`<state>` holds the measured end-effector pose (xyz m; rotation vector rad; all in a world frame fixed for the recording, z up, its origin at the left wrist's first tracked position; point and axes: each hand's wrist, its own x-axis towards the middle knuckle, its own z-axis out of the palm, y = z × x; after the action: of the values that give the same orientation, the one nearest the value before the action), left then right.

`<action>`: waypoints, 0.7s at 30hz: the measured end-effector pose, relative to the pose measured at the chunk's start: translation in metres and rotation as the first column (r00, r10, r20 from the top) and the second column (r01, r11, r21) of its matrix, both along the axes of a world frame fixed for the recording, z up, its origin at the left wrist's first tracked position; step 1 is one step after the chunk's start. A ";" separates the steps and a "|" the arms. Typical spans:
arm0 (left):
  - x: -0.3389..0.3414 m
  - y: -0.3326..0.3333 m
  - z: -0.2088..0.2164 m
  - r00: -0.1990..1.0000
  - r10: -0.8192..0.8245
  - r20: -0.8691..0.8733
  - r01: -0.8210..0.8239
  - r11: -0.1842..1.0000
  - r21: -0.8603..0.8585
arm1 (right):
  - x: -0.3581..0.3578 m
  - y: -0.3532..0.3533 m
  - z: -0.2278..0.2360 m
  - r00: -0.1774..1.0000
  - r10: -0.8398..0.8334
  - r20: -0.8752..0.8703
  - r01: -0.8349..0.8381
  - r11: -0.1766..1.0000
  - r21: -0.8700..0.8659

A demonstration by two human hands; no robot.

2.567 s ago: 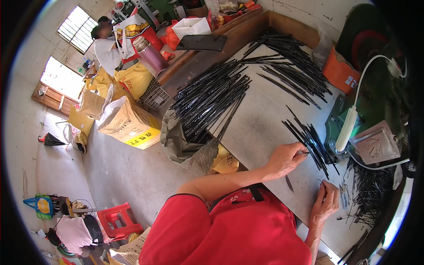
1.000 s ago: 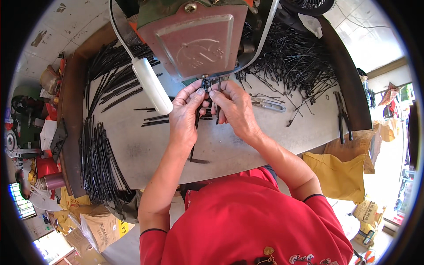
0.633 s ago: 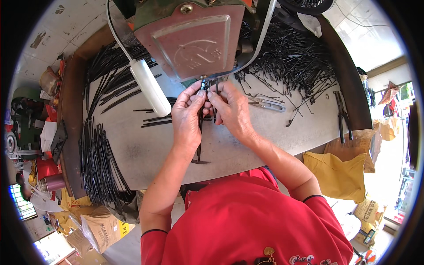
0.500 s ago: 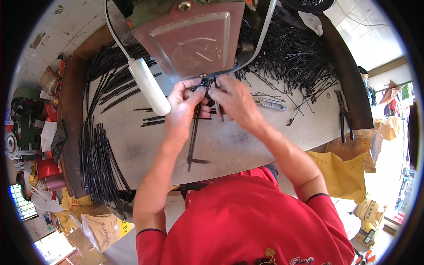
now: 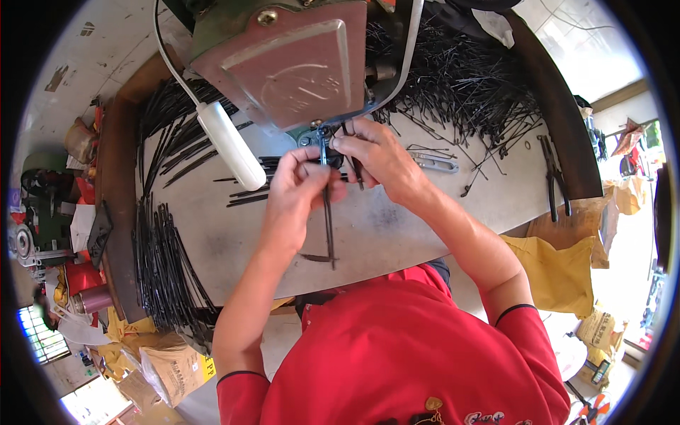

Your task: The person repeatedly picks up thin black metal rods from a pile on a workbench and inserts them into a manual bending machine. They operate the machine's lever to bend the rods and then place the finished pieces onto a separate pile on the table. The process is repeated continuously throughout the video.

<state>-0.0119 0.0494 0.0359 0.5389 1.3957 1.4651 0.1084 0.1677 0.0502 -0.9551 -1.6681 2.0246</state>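
My left hand (image 5: 297,183) is closed in a pinch around a long thin black rod (image 5: 329,230) just beneath the head of a machine (image 5: 297,71) with a reddish cover plate. The rod's lower end points toward me and has a short crosswise piece. Beside it, my right hand (image 5: 379,157) has its thumb and forefinger pressed together at a second dark rod (image 5: 356,173), close to the machine's small metal tip (image 5: 322,133). Fingers hide where the two pieces meet.
A white tubular lamp (image 5: 230,145) hangs left of my hands. Black rods lie in a bundle (image 5: 166,262) at left, and a large tangled heap (image 5: 460,78) fills the back right. A silver metal tool (image 5: 433,162) and dark pliers (image 5: 554,177) lie at right.
The lower end of the held rod has swung to the right, and its crosswise piece now points left. My left fingers have shifted slightly down from the machine tip. The whole view has shifted slightly.
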 end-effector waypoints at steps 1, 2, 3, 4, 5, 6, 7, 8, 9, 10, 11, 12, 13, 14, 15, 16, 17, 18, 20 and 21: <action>0.008 -0.007 0.002 1.000 -0.013 0.021 0.013 1.000 0.002 | 0.000 -0.003 -0.004 0.999 -0.007 -0.053 0.007 1.000 -0.007; 0.013 -0.014 0.002 0.999 -0.024 0.042 0.024 1.000 0.004 | 0.000 -0.009 -0.012 0.994 -0.013 -0.105 0.012 1.000 -0.015; 0.014 -0.020 0.000 0.996 -0.058 0.074 0.058 0.998 0.003 | 0.000 -0.013 -0.017 0.987 -0.020 -0.158 0.017 1.000 -0.023; 0.016 -0.023 0.000 0.994 -0.057 0.092 0.056 0.998 0.007 | 0.001 -0.014 -0.018 0.990 -0.005 -0.143 0.001 1.000 -0.025; 0.018 -0.024 0.000 0.993 -0.051 0.108 0.050 0.999 0.012 | 0.001 -0.013 -0.019 0.991 0.015 -0.129 -0.019 0.999 -0.026; 0.019 -0.026 0.000 0.991 -0.047 0.124 0.045 0.999 0.018 | 0.002 -0.013 -0.019 0.993 0.035 -0.116 -0.038 0.999 -0.027; 0.020 -0.028 0.001 0.987 -0.025 0.157 0.024 1.000 0.009 | 0.003 -0.013 -0.019 0.994 0.043 -0.104 -0.045 0.999 -0.020; 0.021 -0.029 0.000 0.994 -0.047 0.095 0.044 0.999 0.028 | 0.004 -0.013 -0.017 0.995 0.050 -0.091 -0.051 0.999 -0.012; 0.023 -0.032 -0.002 0.997 -0.068 0.032 0.067 0.997 0.047 | 0.004 -0.013 -0.014 0.995 0.056 -0.078 -0.056 0.998 -0.004; 0.025 -0.034 -0.003 0.996 -0.089 -0.031 0.091 0.994 0.064 | 0.006 -0.014 -0.010 0.997 0.062 -0.052 -0.061 0.998 0.018; 0.028 -0.036 -0.001 0.990 -0.072 -0.123 0.076 0.997 0.030 | 0.007 -0.016 -0.004 0.997 0.070 -0.026 -0.069 0.997 0.040; 0.029 -0.037 -0.004 0.959 -0.056 -0.278 0.068 0.997 0.033 | 0.008 -0.018 -0.001 0.997 0.078 0.001 -0.078 0.995 0.062; 0.029 -0.037 -0.011 0.904 -0.039 -0.425 0.060 0.998 0.036 | 0.009 -0.020 -0.001 0.997 0.070 -0.035 -0.069 0.997 0.033; 0.029 -0.038 -0.015 0.826 -0.025 -0.563 0.057 0.998 0.040 | 0.010 -0.021 -0.004 0.996 0.057 -0.072 -0.056 0.998 0.003; 0.028 -0.037 -0.016 0.832 -0.014 -0.555 0.049 0.998 0.048 | 0.010 -0.021 -0.007 0.993 0.043 -0.108 -0.046 0.999 -0.028; 0.027 -0.035 -0.016 0.838 -0.004 -0.545 0.041 0.998 0.056 | 0.011 -0.020 -0.011 0.995 0.055 -0.088 -0.061 0.996 -0.058; 0.025 -0.033 -0.016 0.844 0.010 -0.536 0.030 0.997 0.066 | 0.013 -0.017 -0.016 0.995 0.072 -0.069 -0.078 0.993 -0.086; 0.022 -0.032 -0.014 0.825 -0.026 -0.565 0.053 0.998 0.031 | 0.015 -0.014 -0.018 0.995 0.089 -0.049 -0.094 0.989 -0.115; 0.011 -0.033 -0.009 0.781 -0.102 -0.616 0.095 0.995 -0.043 | 0.019 -0.011 -0.016 0.995 0.017 -0.100 -0.036 0.982 -0.185; -0.001 -0.033 -0.009 0.828 -0.082 -0.554 0.063 0.997 -0.055 | 0.021 -0.010 -0.014 0.992 -0.026 -0.121 -0.001 0.975 -0.222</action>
<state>-0.0130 0.0166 0.0267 1.0485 1.8214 1.2658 0.1294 0.1576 0.0357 -0.8866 -1.3905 2.2475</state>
